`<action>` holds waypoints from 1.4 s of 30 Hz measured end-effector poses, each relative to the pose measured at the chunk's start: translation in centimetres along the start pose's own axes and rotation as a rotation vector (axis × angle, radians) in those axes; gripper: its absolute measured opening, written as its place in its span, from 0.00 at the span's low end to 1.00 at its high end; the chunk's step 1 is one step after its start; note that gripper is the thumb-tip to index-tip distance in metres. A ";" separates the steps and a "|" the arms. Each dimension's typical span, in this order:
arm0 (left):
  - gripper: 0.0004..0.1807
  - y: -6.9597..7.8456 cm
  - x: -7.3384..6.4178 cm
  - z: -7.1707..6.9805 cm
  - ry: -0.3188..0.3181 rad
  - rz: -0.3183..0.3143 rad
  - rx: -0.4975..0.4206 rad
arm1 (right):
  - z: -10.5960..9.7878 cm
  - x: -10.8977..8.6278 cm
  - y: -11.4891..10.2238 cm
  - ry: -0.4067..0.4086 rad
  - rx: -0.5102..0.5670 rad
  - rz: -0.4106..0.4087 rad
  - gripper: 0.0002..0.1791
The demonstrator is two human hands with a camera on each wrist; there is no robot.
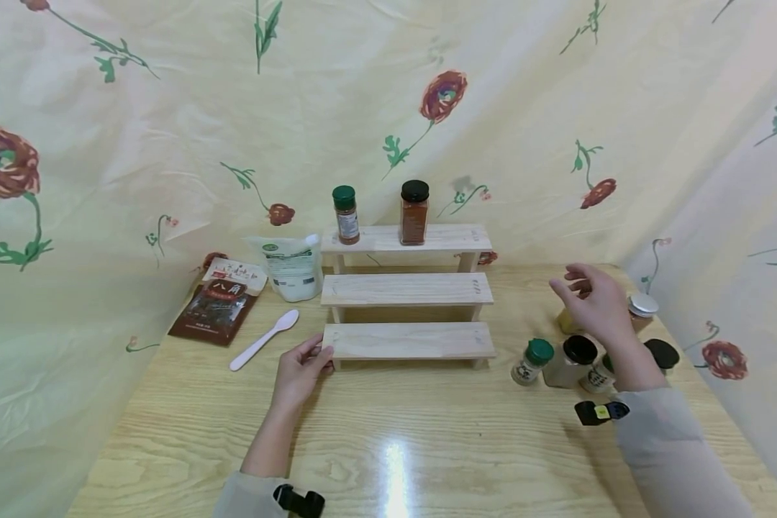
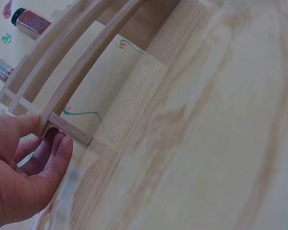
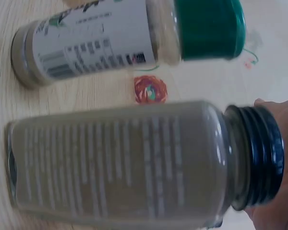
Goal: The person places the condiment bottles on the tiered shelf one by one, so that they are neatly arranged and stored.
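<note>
My left hand (image 1: 302, 372) holds the left end of the lowest step of a three-tier wooden rack (image 1: 408, 341). In the left wrist view its thumb lies on the board (image 2: 81, 72), with the fingers curled underneath. My right hand (image 1: 594, 302) hovers above a cluster of spice jars at the right, fingers bent and nothing seen between them. Under it shows part of a yellowish jar (image 1: 567, 321). Nearer me stand a black-lidded jar (image 1: 562, 367) and a green-capped bottle (image 1: 526, 363). The right wrist view shows a black-lidded jar (image 3: 120, 163) up close, partly covering the hand.
On the top tier stand a green-capped bottle (image 1: 347, 216) and a black-lidded red-brown jar (image 1: 414, 214). Left of the rack are a white pouch (image 1: 293, 270), a brown packet (image 1: 216, 306) and a pale spoon (image 1: 262, 342). A silver-lidded jar (image 1: 642, 308) stands near the right edge.
</note>
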State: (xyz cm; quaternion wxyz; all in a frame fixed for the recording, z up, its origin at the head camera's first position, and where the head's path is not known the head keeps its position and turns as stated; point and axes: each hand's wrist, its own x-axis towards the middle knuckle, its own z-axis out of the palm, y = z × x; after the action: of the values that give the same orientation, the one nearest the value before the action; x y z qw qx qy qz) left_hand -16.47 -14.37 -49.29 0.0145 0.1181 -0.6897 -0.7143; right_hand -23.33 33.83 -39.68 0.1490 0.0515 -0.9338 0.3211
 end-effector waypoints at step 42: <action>0.23 0.2 -0.1 -0.1 -0.004 -0.012 -0.001 | -1.9 -0.2 4.3 -0.196 -0.122 0.069 0.32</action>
State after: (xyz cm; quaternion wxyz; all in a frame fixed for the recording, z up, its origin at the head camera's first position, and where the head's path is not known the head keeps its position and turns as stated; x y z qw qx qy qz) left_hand -16.34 -14.50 -49.09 0.0086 0.1209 -0.6888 -0.7148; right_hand -23.53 38.39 -40.79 0.0485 0.0414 -0.9630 0.2620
